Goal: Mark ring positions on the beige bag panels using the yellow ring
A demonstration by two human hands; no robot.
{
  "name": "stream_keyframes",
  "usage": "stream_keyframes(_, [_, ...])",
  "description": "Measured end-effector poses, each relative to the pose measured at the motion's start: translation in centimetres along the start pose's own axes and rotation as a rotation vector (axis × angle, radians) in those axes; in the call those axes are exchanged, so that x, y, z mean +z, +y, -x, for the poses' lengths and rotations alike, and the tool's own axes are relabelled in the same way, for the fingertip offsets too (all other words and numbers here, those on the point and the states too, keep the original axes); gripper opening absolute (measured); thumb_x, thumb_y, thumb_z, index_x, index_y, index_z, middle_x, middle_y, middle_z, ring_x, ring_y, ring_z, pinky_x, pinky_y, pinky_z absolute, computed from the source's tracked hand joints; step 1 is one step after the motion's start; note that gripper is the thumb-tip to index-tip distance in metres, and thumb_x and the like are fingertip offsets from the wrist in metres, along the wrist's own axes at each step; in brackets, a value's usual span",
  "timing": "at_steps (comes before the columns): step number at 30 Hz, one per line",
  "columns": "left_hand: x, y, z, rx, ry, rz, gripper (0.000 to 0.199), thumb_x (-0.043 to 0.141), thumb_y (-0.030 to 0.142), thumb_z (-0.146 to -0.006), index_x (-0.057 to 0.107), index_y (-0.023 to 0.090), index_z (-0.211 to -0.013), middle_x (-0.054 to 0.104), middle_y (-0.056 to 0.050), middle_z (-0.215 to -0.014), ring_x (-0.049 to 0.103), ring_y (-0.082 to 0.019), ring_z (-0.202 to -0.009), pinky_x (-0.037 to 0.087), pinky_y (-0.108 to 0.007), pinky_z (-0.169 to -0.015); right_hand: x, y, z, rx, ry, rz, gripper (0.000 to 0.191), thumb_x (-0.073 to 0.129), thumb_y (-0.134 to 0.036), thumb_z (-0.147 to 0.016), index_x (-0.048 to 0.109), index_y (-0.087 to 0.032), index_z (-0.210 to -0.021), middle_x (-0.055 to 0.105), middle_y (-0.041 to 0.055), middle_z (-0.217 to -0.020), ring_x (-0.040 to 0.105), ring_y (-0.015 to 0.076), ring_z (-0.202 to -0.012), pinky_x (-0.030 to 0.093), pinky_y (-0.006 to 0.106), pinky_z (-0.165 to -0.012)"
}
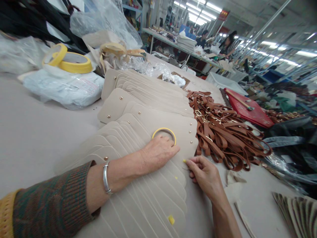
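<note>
Overlapping beige panels [148,185] with small metal studs fan out across the table. My left hand [160,152], with a silver bangle at the wrist, has its fingers curled on a yellow tape roll [164,129] that lies on the panels. To its right, my right hand [201,170] pinches a small piece of yellow tape [184,161] between thumb and forefinger, at the panels' right edge. Another yellow tape piece [171,219] is stuck on a panel lower down.
Brown straps [218,132] with gold clasps are heaped at the right, before a red folder [247,107]. More yellow tape rolls [76,62] rest on a plastic-wrapped bundle [64,86] at the left. Dark folded pieces [294,211] lie lower right. People are in the background.
</note>
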State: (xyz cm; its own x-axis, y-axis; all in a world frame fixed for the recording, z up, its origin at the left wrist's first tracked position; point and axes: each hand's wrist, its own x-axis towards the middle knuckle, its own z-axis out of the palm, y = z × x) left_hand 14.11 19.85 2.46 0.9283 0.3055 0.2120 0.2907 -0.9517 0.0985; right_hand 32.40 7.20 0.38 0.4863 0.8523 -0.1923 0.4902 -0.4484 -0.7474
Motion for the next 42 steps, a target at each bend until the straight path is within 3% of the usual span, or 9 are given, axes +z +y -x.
stream_keyframes(3, [-0.1,0.0,0.0,-0.008,-0.003,-0.004,0.008,0.049,0.011,-0.089,0.055,0.016,-0.085,0.061,-0.007,-0.080,0.055,-0.023,-0.078,0.042,-0.034,-0.068,-0.1,0.3,0.3,-0.040,-0.050,-0.023,0.035,0.063,-0.052,-0.077,0.068,-0.018,-0.080,0.063,0.0006,-0.059,0.058,0.0154,-0.053,0.045,0.025,-0.048])
stream_keyframes(9, [-0.4,0.0,0.2,0.008,0.002,0.006,0.008,0.049,0.010,-0.087,0.054,0.016,-0.086,0.060,-0.007,-0.081,0.054,-0.023,-0.078,0.042,-0.036,-0.071,0.9,-0.8,0.3,-0.165,0.106,0.186,0.026,0.060,-0.043,-0.080,0.072,-0.021,-0.074,0.071,0.0025,-0.069,0.063,0.0178,-0.062,0.045,0.027,-0.060])
stream_keyframes(13, [-0.7,0.0,0.2,0.017,0.059,0.039,0.010,0.046,0.008,-0.087,0.053,0.016,-0.087,0.058,-0.006,-0.081,0.052,-0.022,-0.078,0.042,-0.034,-0.070,1.2,-1.2,0.3,-0.224,0.109,0.239,0.023,0.057,-0.039,-0.083,0.072,-0.021,-0.079,0.070,0.0015,-0.070,0.061,0.0173,-0.062,0.043,0.027,-0.061])
stream_keyframes(17, [-0.9,0.0,0.3,0.043,0.168,0.115,0.014,0.040,0.011,-0.092,0.052,0.016,-0.095,0.057,-0.005,-0.086,0.053,-0.019,-0.080,0.043,-0.030,-0.071,0.4,-1.6,0.4,-0.241,-0.063,0.230,0.028,0.054,-0.039,-0.086,0.070,-0.020,-0.073,0.067,0.0003,-0.069,0.059,0.0166,-0.065,0.042,0.025,-0.062])
stream_keyframes(21, [-0.8,0.0,0.5,0.105,0.160,0.182,0.020,0.036,0.012,-0.095,0.051,0.016,-0.108,0.059,-0.002,-0.083,0.057,-0.016,-0.076,0.044,-0.026,-0.065,-0.5,-1.8,0.4,-0.234,-0.284,0.230,0.041,0.050,-0.041,-0.089,0.063,-0.017,-0.058,0.057,-0.0023,-0.054,0.051,0.0123,-0.054,0.033,0.023,-0.049])
stream_keyframes(25, [-0.4,0.0,0.6,0.145,0.184,0.231,0.034,0.037,0.014,-0.096,0.039,0.015,-0.130,0.066,-0.004,-0.091,0.063,-0.015,-0.080,0.048,-0.024,-0.067,-0.4,-1.7,0.4,-0.322,-0.015,0.028,0.024,0.057,-0.037,-0.086,0.071,-0.017,-0.084,0.065,0.0000,-0.067,0.056,0.0131,-0.058,0.041,0.023,-0.052])
stream_keyframes(28, [0.1,0.0,0.6,0.133,0.203,0.228,0.044,0.037,0.017,-0.097,0.025,0.013,-0.140,0.067,-0.008,-0.102,0.065,-0.017,-0.085,0.050,-0.025,-0.069,0.0,-2.0,0.5,-0.512,0.179,-0.027,0.016,0.061,-0.028,-0.085,0.069,-0.019,-0.095,0.068,0.0020,-0.079,0.060,0.0135,-0.065,0.047,0.024,-0.060])
stream_keyframes(33, [0.4,0.3,0.6,0.136,0.236,0.246,0.032,0.038,0.022,-0.099,0.033,0.014,-0.129,0.067,-0.007,-0.097,0.066,-0.016,-0.077,0.048,-0.024,-0.061,0.8,-3.4,0.9,-0.834,0.256,0.092,0.018,0.059,-0.012,-0.085,0.064,-0.019,-0.100,0.069,0.0047,-0.092,0.064,0.0137,-0.081,0.050,0.025,-0.074])
stream_keyframes(42, [-0.4,0.8,0.3,0.080,0.150,0.255,0.003,0.043,0.018,-0.096,0.047,0.017,-0.096,0.062,0.000,-0.081,0.061,-0.015,-0.073,0.042,-0.025,-0.057,1.8,-3.7,1.0,-0.902,0.469,0.298,0.011,0.057,-0.008,-0.080,0.062,-0.018,-0.081,0.064,-0.0022,-0.066,0.059,0.0078,-0.056,0.046,0.018,-0.060])
